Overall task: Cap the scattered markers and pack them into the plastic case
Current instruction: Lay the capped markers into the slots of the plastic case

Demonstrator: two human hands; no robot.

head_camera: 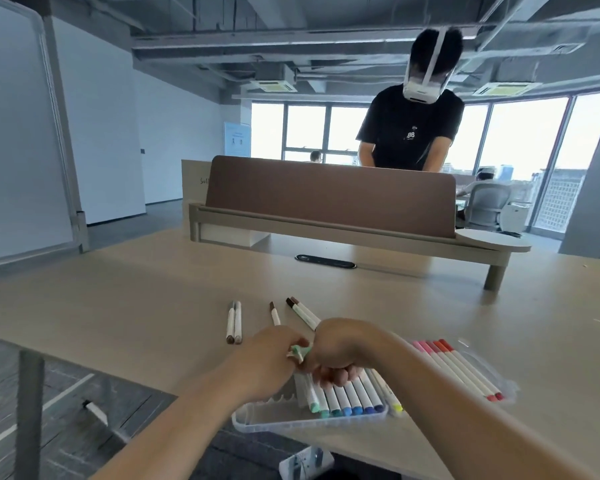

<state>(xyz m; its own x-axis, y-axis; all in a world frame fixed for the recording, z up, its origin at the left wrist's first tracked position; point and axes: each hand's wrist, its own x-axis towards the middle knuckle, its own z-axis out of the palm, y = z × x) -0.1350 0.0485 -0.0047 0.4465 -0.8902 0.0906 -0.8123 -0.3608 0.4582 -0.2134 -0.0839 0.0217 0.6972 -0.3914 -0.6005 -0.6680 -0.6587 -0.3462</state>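
- Nearest us, the plastic case (pixel 257 419) sits at the near edge of the table (pixel 153 306). Its left part is unfilled and its corner seems to overhang the edge.
- Far left, below the table, a white stick (pixel 96 412) lies on the floor. It may be a stray marker, but we cannot tell.
- Beyond our hands, a pair of markers (pixel 234 322) lies side by side, with a single brown-tipped marker (pixel 275 315) near it on the right.
- Our left hand (pixel 271 351) pinches the end of the mint-green marker (pixel 298 351), fingers curled.
- Our right hand (pixel 340 348) is a closed fist on the same marker, touching the left hand. The barrel is hidden inside it, so we cannot see whether the cap is seated.
- We judge this to be the capping step. We should keep cap and barrel in one line and push straight until it stops, then lay the marker in the free space left of the row.
- Behind the right hand, two dark-tipped markers (pixel 303 311) lie together.
- Under our right knuckles a row of markers (pixel 347 396) fills the case, caps running green to blue. We should lift the fist clear and not drag them loose.
- A yellow marker (pixel 392 398) lies by the case's right rim; we cannot tell whether it is inside or outside.
- Far right, pink and red markers (pixel 458 368) rest on a clear plastic tray (pixel 506 386).
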